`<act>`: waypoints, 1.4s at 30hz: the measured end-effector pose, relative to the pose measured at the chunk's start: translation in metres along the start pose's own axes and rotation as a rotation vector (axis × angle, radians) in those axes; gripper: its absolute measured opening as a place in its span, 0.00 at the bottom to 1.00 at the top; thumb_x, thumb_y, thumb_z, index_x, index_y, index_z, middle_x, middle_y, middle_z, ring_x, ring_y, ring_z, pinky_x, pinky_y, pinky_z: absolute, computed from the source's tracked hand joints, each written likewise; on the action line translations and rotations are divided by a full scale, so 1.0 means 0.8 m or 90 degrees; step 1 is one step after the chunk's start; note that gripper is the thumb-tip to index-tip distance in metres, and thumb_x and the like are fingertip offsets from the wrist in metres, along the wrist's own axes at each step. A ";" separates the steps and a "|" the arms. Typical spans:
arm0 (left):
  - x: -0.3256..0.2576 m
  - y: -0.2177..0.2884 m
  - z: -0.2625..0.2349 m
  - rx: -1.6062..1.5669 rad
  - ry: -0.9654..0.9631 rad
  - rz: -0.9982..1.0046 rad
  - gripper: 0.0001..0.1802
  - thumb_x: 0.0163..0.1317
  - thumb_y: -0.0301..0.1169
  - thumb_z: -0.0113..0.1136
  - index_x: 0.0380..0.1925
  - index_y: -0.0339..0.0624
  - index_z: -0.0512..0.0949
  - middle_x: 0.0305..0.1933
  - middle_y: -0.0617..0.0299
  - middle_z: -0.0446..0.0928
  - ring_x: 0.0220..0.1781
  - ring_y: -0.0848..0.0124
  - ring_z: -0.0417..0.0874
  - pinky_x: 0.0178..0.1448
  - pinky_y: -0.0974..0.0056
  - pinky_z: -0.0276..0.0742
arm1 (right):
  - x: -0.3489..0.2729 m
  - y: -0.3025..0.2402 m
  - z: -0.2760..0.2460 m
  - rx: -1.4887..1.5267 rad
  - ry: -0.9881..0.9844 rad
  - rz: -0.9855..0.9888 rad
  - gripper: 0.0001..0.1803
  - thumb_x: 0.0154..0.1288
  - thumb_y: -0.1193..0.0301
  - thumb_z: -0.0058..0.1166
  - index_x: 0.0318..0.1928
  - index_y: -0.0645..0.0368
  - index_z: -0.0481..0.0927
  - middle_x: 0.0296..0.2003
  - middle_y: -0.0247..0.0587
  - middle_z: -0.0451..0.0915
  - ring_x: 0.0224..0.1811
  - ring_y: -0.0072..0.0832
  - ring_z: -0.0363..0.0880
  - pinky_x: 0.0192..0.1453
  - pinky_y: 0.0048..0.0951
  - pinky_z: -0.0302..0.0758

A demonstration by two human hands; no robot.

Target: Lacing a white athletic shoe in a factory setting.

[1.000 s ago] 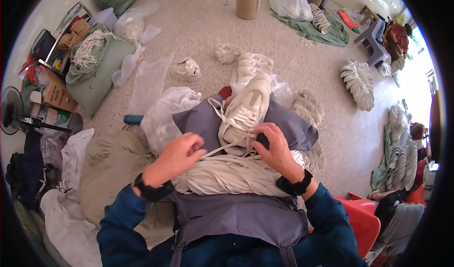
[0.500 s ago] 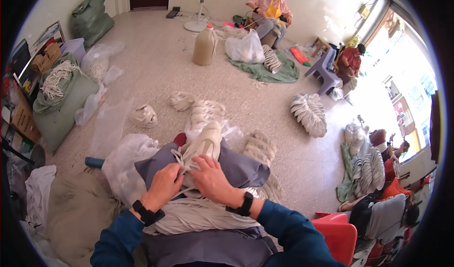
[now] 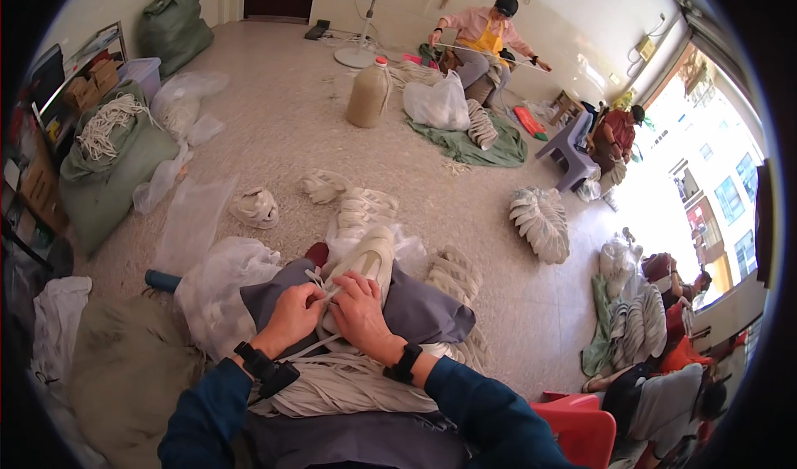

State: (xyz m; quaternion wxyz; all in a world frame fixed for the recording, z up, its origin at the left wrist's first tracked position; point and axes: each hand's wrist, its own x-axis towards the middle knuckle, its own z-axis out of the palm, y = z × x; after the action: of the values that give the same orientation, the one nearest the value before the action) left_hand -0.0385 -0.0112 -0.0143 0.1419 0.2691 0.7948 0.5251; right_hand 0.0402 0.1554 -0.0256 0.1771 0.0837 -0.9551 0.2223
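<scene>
While the shoe [image 3: 378, 257] sits toe to 12 o'clock over grey cloth [image 3: 432, 310] on the lap, the L hand [image 3: 290, 318] has a narrow grip, fingertips pinched on a lace [image 3: 314, 276]; R hand [image 3: 363, 313] curls over the laced part, can't tell if it's gripping. Containers, clocked from the shoe: green sack [image 3: 112, 195] at 9-10 o'clock w/ pale cords [image 3: 112, 127] heaped at its mouth; clear bag [image 3: 226, 286] at 9, contents too hazy to ID; jug [image 3: 369, 102] at 12 w/ tan contents & a red cap [image 3: 381, 60]. Vs. half a sec ago, the co-worker [image 3: 481, 31] at 1 o'clock has arms spread, white cord [image 3: 465, 50] drawn straight btwn hands; vs. 1 sec ago, L hand is at the shoe instead of off to its side. Textures etc.: shoe off-white, rounded toe; lace bundle [image 3: 349, 383] at 6 o'clock stringy, flat strands; sack creased; floor [image 3: 465, 207] speckled; pale bundle [image 3: 541, 224] at 2-3 o'clock oval, ribbed.
</scene>
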 end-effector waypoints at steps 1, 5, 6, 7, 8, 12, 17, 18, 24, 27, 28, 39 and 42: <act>0.001 0.002 0.001 -0.001 0.005 -0.003 0.05 0.62 0.25 0.64 0.36 0.35 0.82 0.30 0.48 0.83 0.30 0.57 0.85 0.37 0.59 0.79 | 0.001 0.001 0.002 0.020 0.034 -0.004 0.14 0.55 0.73 0.64 0.42 0.64 0.82 0.62 0.47 0.73 0.69 0.46 0.68 0.70 0.53 0.60; 0.001 0.012 0.000 0.009 0.023 0.025 0.05 0.63 0.25 0.65 0.34 0.34 0.81 0.29 0.51 0.83 0.29 0.66 0.84 0.36 0.62 0.78 | 0.003 0.003 -0.001 0.081 0.060 0.008 0.14 0.57 0.75 0.63 0.44 0.63 0.78 0.62 0.49 0.73 0.68 0.49 0.69 0.70 0.52 0.62; -0.002 0.012 -0.001 0.016 0.024 0.047 0.05 0.64 0.24 0.66 0.34 0.33 0.81 0.28 0.55 0.84 0.28 0.73 0.82 0.35 0.65 0.77 | 0.004 0.001 -0.008 0.123 0.071 0.012 0.13 0.57 0.76 0.63 0.43 0.62 0.77 0.62 0.52 0.72 0.67 0.51 0.69 0.70 0.52 0.62; -0.003 0.013 -0.003 0.015 0.026 0.035 0.05 0.64 0.24 0.66 0.34 0.33 0.81 0.28 0.55 0.84 0.28 0.73 0.82 0.35 0.65 0.77 | 0.005 -0.001 -0.015 0.131 0.061 0.012 0.13 0.57 0.76 0.63 0.43 0.62 0.77 0.62 0.52 0.72 0.67 0.51 0.69 0.70 0.52 0.62; -0.004 0.012 -0.006 0.007 0.020 0.033 0.05 0.64 0.25 0.66 0.33 0.33 0.81 0.28 0.54 0.84 0.27 0.73 0.82 0.35 0.65 0.78 | 0.005 -0.003 -0.019 0.116 0.053 0.005 0.13 0.57 0.76 0.63 0.42 0.62 0.77 0.62 0.53 0.72 0.66 0.51 0.69 0.70 0.52 0.62; -0.007 0.010 -0.008 0.002 0.021 0.025 0.08 0.64 0.27 0.68 0.32 0.33 0.81 0.26 0.54 0.83 0.27 0.72 0.83 0.34 0.64 0.77 | 0.008 -0.010 -0.020 0.063 0.017 -0.020 0.11 0.56 0.75 0.63 0.40 0.62 0.79 0.62 0.55 0.71 0.65 0.52 0.69 0.70 0.52 0.62; -0.005 0.013 -0.002 -0.026 0.022 0.035 0.09 0.65 0.29 0.67 0.32 0.33 0.80 0.26 0.55 0.82 0.26 0.73 0.80 0.34 0.65 0.76 | 0.008 -0.001 -0.017 0.018 0.032 -0.029 0.07 0.57 0.76 0.60 0.37 0.63 0.81 0.59 0.53 0.74 0.65 0.50 0.70 0.69 0.52 0.63; -0.007 0.010 -0.001 -0.033 0.029 0.045 0.09 0.65 0.29 0.68 0.32 0.33 0.80 0.26 0.57 0.82 0.26 0.75 0.79 0.33 0.65 0.76 | 0.009 -0.004 -0.022 0.048 0.030 -0.026 0.06 0.57 0.77 0.58 0.36 0.63 0.81 0.57 0.52 0.75 0.64 0.51 0.70 0.67 0.53 0.64; -0.015 0.000 -0.012 -0.034 0.019 0.007 0.10 0.65 0.29 0.68 0.32 0.34 0.79 0.25 0.61 0.81 0.27 0.78 0.78 0.33 0.67 0.75 | -0.063 0.049 -0.142 -0.112 -0.090 0.004 0.04 0.57 0.78 0.59 0.34 0.62 0.79 0.53 0.50 0.78 0.61 0.50 0.73 0.66 0.53 0.67; -0.008 0.002 -0.004 -0.039 0.004 0.025 0.09 0.65 0.29 0.68 0.32 0.34 0.79 0.26 0.62 0.81 0.27 0.77 0.78 0.34 0.67 0.76 | -0.170 0.122 -0.208 -0.293 -0.248 0.210 0.06 0.58 0.79 0.59 0.37 0.62 0.79 0.48 0.50 0.82 0.57 0.47 0.78 0.64 0.50 0.69; -0.008 0.005 -0.004 -0.034 -0.010 0.006 0.09 0.65 0.29 0.68 0.33 0.35 0.79 0.27 0.62 0.82 0.28 0.77 0.79 0.35 0.67 0.77 | -0.188 0.128 -0.215 -0.289 -0.248 0.210 0.06 0.58 0.79 0.59 0.37 0.62 0.79 0.48 0.50 0.82 0.57 0.47 0.78 0.64 0.50 0.69; 0.001 0.015 0.015 -0.068 0.063 -0.012 0.07 0.66 0.25 0.64 0.40 0.33 0.80 0.33 0.60 0.84 0.32 0.77 0.81 0.39 0.69 0.79 | -0.061 0.015 -0.134 -0.004 -0.019 0.056 0.21 0.64 0.72 0.64 0.55 0.63 0.77 0.51 0.51 0.80 0.55 0.49 0.79 0.66 0.49 0.68; 0.003 0.012 0.014 -0.055 0.066 -0.012 0.06 0.66 0.24 0.62 0.40 0.33 0.80 0.33 0.61 0.83 0.32 0.78 0.81 0.39 0.69 0.78 | -0.042 0.000 -0.115 -0.014 -0.072 0.042 0.28 0.61 0.67 0.67 0.59 0.66 0.73 0.50 0.52 0.79 0.54 0.49 0.78 0.67 0.48 0.67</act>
State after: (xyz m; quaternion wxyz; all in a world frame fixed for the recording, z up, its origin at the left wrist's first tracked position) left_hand -0.0323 0.0013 -0.0102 0.1170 0.2279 0.7801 0.5707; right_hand 0.0993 0.1998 0.0388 0.1162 0.0627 -0.9683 0.2122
